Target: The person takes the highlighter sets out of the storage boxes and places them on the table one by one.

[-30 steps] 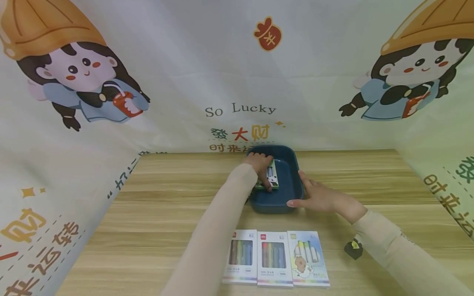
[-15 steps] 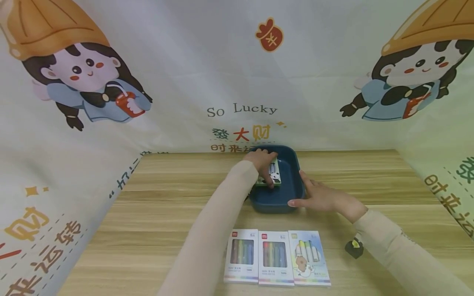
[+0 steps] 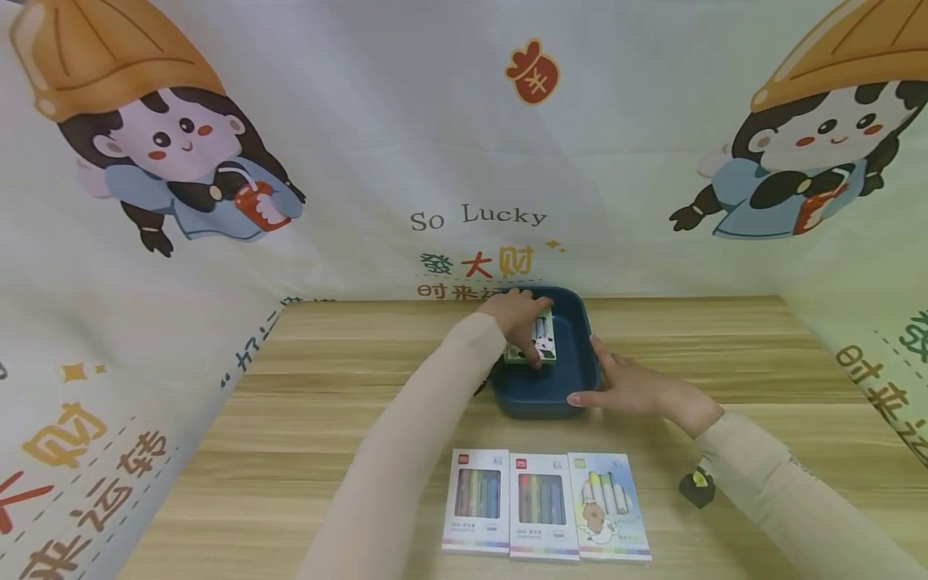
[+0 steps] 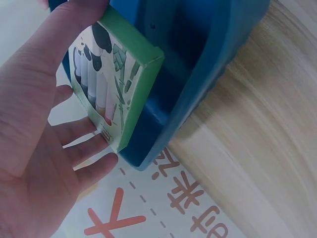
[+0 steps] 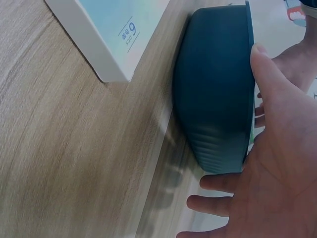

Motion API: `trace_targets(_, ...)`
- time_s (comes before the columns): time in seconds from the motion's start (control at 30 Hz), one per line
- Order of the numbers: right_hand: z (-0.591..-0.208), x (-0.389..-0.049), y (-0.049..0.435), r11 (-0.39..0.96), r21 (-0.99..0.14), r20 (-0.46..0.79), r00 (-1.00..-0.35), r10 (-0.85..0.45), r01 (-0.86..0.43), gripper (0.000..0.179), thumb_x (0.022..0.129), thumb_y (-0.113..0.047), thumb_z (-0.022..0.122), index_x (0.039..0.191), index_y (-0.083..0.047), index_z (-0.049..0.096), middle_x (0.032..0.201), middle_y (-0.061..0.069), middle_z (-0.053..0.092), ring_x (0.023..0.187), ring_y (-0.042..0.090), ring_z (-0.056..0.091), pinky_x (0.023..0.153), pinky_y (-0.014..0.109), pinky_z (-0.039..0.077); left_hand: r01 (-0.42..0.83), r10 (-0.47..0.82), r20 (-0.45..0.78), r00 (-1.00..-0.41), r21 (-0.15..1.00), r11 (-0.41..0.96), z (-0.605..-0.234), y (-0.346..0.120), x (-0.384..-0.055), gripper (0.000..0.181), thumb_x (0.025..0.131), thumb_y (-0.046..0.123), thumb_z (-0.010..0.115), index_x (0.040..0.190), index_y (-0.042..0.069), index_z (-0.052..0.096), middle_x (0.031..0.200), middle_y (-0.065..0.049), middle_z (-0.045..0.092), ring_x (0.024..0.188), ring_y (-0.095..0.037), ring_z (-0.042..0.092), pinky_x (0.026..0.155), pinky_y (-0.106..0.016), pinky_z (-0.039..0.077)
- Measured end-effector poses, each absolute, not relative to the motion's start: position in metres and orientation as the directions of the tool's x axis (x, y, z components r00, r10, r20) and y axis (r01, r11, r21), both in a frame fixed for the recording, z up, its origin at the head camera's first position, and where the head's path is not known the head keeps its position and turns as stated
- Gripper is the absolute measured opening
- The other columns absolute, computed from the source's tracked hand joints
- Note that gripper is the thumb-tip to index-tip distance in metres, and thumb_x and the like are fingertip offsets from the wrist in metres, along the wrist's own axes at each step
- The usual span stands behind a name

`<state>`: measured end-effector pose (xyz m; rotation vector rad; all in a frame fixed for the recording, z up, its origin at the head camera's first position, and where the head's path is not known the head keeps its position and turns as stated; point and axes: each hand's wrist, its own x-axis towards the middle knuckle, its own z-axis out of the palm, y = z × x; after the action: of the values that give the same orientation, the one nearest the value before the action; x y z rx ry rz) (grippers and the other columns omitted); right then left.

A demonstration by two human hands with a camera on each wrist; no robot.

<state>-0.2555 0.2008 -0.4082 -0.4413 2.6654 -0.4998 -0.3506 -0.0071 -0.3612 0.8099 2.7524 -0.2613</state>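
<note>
My left hand (image 3: 516,316) grips a green-edged box of markers (image 3: 545,343) with a panda picture, over the left part of a dark blue bin (image 3: 540,411). The left wrist view shows this marker box (image 4: 106,74) tilted at the bin's rim, between the thumb and the fingers (image 4: 91,144). At the bin's right side is my right hand (image 3: 641,388), fingers spread. Up close, its thumb (image 5: 267,72) lies at the rim of the blue bin (image 5: 213,84) and the other fingers extend along the end wall.
Three white marker boxes lie in a row in front of the bin: a left one (image 3: 477,503), a middle one (image 3: 544,506) and a light blue-printed one (image 3: 611,507). A printed cloth (image 3: 348,161) rises behind the wooden table (image 3: 290,419). A small black object (image 3: 698,488) is by the right sleeve.
My left hand and the panda marker box have moved slightly right and back over the bin. The right hand stays at the bin's side. The head view has shifted a little.
</note>
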Motion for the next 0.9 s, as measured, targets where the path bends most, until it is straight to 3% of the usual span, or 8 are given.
trace_targets(0.23, -0.410, -0.257, 0.199, 0.891, -0.380, -0.297, -0.879, -0.374, -0.250, 0.120, 0.084, -0.079, 0.049, 0.158, -0.005, -0.009, 0.159, 0.034, 0.019, 0.143, 0.058, 0.025, 0.110, 0.069, 0.031, 0.551, 0.504, -0.295, -0.812, -0.103, 0.828, -0.358, -0.009, -0.347, 0.110, 0.071, 0.064, 0.079, 0.158, 0.028, 0.021, 0.159, -0.008, 0.035, 0.147, -0.030, 0.034, 0.115, -0.046, 0.039)
trace_targets(0.9, -0.407, -0.254, 0.194, 0.905, -0.317, -0.240, -0.899, -0.366, -0.283, 0.123, 0.081, -0.081, 0.050, 0.157, 0.001, -0.001, 0.160, 0.032, 0.020, 0.141, 0.058, 0.028, 0.107, 0.074, 0.029, 0.539, 0.493, -0.279, -0.824, -0.118, 0.834, -0.347, -0.019, -0.342, 0.111, 0.070, 0.064, 0.079, 0.158, 0.030, 0.021, 0.156, -0.008, 0.039, 0.143, -0.028, 0.040, 0.110, -0.048, 0.044)
